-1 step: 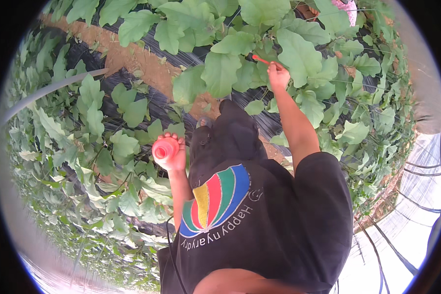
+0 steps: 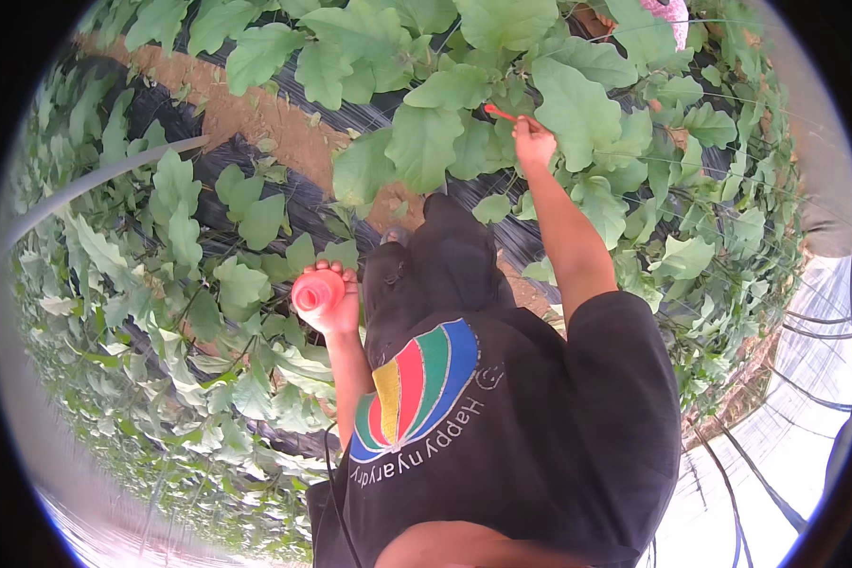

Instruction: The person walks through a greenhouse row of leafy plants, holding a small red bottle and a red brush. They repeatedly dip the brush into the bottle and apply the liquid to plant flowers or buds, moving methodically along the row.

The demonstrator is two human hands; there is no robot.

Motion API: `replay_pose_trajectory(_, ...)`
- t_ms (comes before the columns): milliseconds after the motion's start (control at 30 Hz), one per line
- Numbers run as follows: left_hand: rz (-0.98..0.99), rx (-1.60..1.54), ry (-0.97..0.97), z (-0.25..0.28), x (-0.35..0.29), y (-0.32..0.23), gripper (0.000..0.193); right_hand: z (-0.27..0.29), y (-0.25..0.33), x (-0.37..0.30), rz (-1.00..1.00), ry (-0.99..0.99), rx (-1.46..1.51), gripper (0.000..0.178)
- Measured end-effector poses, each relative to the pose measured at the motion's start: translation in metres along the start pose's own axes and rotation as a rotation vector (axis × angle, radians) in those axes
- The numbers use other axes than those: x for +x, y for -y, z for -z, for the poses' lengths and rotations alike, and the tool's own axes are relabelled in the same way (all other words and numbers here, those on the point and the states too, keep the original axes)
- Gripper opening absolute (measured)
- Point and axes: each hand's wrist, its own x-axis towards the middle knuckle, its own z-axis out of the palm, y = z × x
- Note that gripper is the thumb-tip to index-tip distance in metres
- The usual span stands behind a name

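Observation:
My left hand [image 2: 346, 308] is wrapped around a pink-red plastic bottle [image 2: 318, 295]. The bottle's round mouth is uncovered and faces up; what is inside cannot be made out. Farther off and to the right, my right hand [image 2: 534, 144] pinches a thin red stick [image 2: 501, 113] with a thicker tip. That tip points left, among the foliage beside a broad lobed green leaf [image 2: 577, 109]. Another large leaf [image 2: 426, 142] hangs just left of the stick. Whether the tip touches any part of the plant is too small to tell.
Rows of leafy plants [image 2: 241, 284] stand on both sides, over black plastic film [image 2: 298, 175]. A strip of bare brown soil [image 2: 265, 118] runs between them. A grey curved pipe [image 2: 104, 180] juts in at left. Thin strings cross the plants at right. Another person's pink patterned sleeve [image 2: 670, 17] shows at the top.

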Motion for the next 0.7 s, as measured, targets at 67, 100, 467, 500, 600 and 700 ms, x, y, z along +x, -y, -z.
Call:
replay_pose_trajectory(67,-0.01,-0.003,-0.01,-0.004,0.003,0.007,0.028,-0.017,0.001,0.019,0.039,0.015,-0.103,0.034)
replay_pose_trajectory(100,-0.009,-0.002,-0.011,-0.006,0.005,0.011,0.027,-0.025,0.002,0.029,0.048,0.02,-0.148,0.036)
replay_pose_trajectory(467,-0.045,0.095,0.017,-0.031,0.023,0.023,0.028,-0.097,-0.021,0.069,-0.072,-0.253,-0.203,0.042)
replay_pose_trajectory(500,-0.053,0.112,-0.001,-0.031,0.021,0.022,0.028,-0.107,-0.03,0.072,-0.071,-0.285,-0.12,0.041)
replay_pose_trajectory(600,-0.026,0.108,0.005,-0.035,0.028,0.028,0.028,-0.108,-0.08,0.103,-0.021,-0.369,0.384,0.041)
replay_pose_trajectory(700,-0.021,0.099,0.007,-0.033,0.03,0.026,0.028,-0.107,-0.092,0.111,-0.033,-0.342,0.62,0.042)
